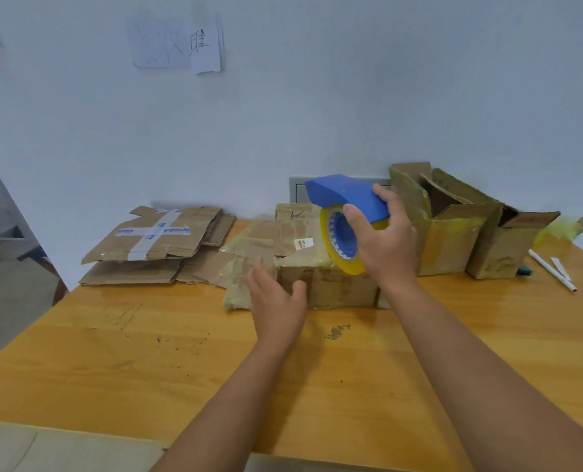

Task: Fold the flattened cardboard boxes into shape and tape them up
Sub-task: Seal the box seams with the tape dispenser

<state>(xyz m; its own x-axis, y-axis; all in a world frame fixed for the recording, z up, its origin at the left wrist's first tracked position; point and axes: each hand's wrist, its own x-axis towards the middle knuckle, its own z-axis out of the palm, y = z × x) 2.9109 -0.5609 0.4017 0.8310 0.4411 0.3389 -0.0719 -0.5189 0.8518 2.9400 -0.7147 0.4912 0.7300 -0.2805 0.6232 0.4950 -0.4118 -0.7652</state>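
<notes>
A folded cardboard box [327, 284] stands in the middle of the wooden table [147, 352], its top flaps closed and one flap [246, 264] spread out flat to its left. My right hand [385, 240] grips a blue tape dispenser [346, 195] with a yellow tape roll [341, 243], held over the box's top right corner. My left hand [276, 301] reaches toward the box's front left corner with relaxed fingers, the thumb close to the front face. A pile of flattened boxes [154, 247] lies at the back left.
Two shaped boxes [453, 233] with open tops and yellowish tape stand at the back right. A white pen [552, 270] and a small teal object [525, 270] lie near the right edge. A white wall rises directly behind the table.
</notes>
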